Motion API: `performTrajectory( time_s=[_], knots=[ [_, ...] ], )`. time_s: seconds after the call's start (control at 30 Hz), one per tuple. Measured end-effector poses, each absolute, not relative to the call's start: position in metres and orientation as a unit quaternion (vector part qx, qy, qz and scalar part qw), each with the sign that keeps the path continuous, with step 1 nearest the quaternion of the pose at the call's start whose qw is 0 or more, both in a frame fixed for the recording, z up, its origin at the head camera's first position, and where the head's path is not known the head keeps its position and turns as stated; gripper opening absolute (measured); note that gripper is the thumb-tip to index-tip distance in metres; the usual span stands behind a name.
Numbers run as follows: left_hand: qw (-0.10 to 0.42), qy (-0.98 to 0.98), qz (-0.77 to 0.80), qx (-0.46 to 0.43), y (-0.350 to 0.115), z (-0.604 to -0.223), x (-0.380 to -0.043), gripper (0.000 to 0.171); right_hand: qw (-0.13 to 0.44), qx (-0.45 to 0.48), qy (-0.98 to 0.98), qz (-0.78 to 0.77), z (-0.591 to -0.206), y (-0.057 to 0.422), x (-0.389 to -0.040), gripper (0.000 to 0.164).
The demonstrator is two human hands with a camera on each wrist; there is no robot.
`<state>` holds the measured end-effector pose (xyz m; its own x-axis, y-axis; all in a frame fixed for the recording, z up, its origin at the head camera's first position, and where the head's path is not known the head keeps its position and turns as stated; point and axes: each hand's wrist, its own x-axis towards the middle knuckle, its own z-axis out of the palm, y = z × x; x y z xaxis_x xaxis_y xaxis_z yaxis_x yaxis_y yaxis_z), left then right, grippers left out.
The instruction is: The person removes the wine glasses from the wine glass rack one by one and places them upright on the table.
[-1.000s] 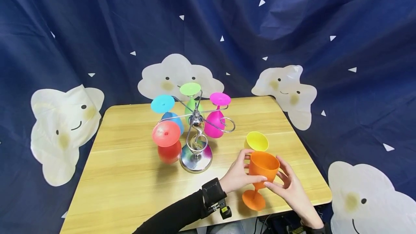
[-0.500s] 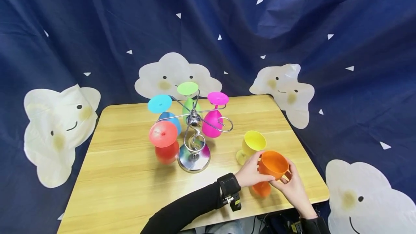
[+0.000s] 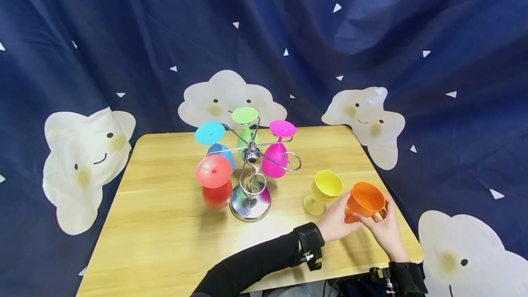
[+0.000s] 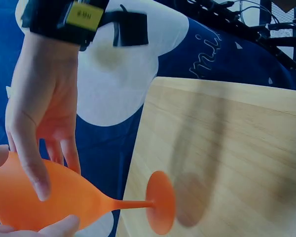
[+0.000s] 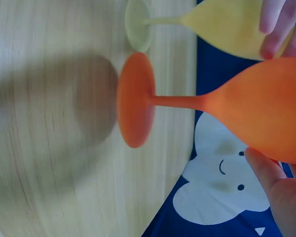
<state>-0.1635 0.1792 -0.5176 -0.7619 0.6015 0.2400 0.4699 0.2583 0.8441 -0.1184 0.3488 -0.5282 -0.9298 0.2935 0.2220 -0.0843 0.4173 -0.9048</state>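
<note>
Both hands hold an orange plastic goblet (image 3: 366, 200) upright at the right side of the table. My left hand (image 3: 336, 222) grips the bowl from the left, and my right hand (image 3: 387, 235) grips it from the right with thumb and fingers. In the left wrist view, the goblet's round foot (image 4: 160, 202) sits just off the wood, its shadow apart from it. A yellow goblet (image 3: 327, 186) stands upright beside the left hand's fingers. The right wrist view shows the orange stem (image 5: 177, 101) below the bowl, with the yellow goblet (image 5: 227, 24) behind.
A chrome stemware rack (image 3: 250, 203) stands mid-table. From its arms hang upside-down goblets: red (image 3: 217, 194), blue (image 3: 222, 152), green (image 3: 245, 116) and magenta (image 3: 275, 159). One curled arm at the front right holds nothing. A blue curtain (image 3: 264, 35) hangs behind the wooden table (image 3: 156, 242).
Both hands have carried the orange goblet to the right and farther back, away from the table's front edge. The yellow goblet, partly hidden before, now shows whole.
</note>
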Motion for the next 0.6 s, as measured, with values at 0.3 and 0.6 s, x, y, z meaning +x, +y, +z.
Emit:
performTrajectory(
  time_s=[0.3, 0.6],
  knots=[
    [0.095, 0.763, 0.527, 0.363, 0.168, -0.521, -0.160, 0.073, 0.170, -0.123, -0.824, 0.527, -0.539, 0.357, -0.135, 0.093],
    [0.138, 0.739, 0.588, 0.299, 0.145, -0.517, -0.156, 0.069, 0.163, -0.142, -0.823, 0.525, -0.558, 0.351, -0.150, 0.095]
  ],
)
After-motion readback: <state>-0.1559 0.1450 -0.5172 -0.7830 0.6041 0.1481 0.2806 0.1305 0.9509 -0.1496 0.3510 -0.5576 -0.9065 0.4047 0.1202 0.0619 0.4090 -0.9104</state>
